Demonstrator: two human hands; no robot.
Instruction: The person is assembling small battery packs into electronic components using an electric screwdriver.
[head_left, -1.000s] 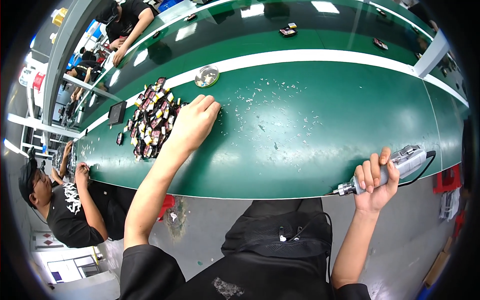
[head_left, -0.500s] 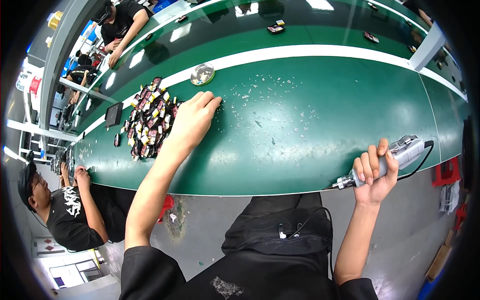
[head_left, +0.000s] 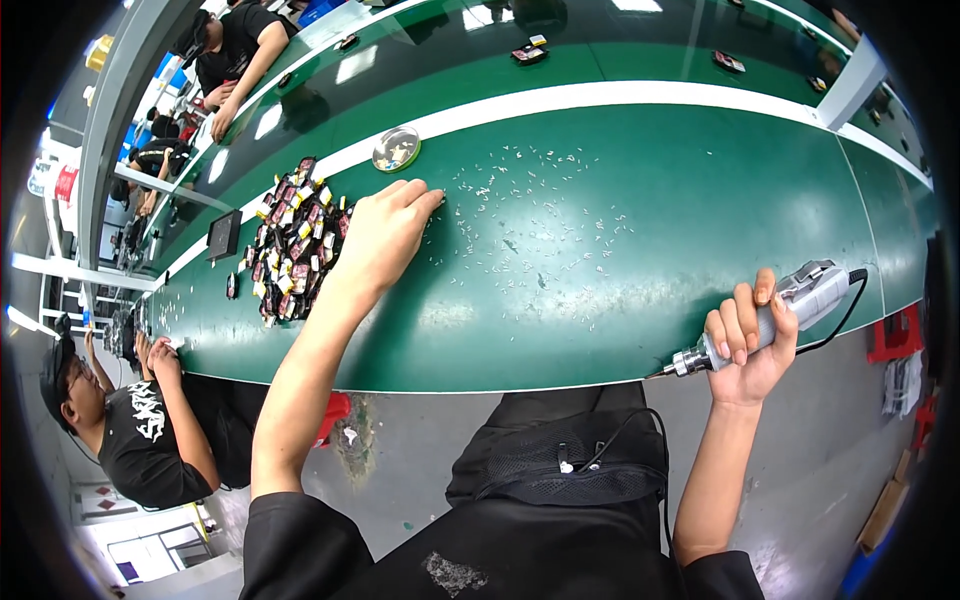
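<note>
Obliquely, the grey corded tool (head_left: pixel 812 294) lay in the right hand (head_left: pixel 750 345), fingers wrapped around it, at the green bench's (head_left: pixel 720 225) near edge; its long axis rose rightward, the narrow tip pointing left. The left hand's (head_left: pixel 388 235) fingertips were bunched beside white slivers (head_left: pixel 483 190); any grip could not be told.

1. On your left, 1 co-worker (head_left: pixel 170 465) wears a black cap (head_left: pixel 54 378).
2. Between you and that person, a red plastic stool (head_left: pixel 338 408) partly shows.
3. At your lower right, brown cardboard (head_left: pixel 883 515) is near the grey floor (head_left: pixel 800 470).
4. At upper left, a 2nd co-worker (head_left: pixel 245 45) wears black.
</note>
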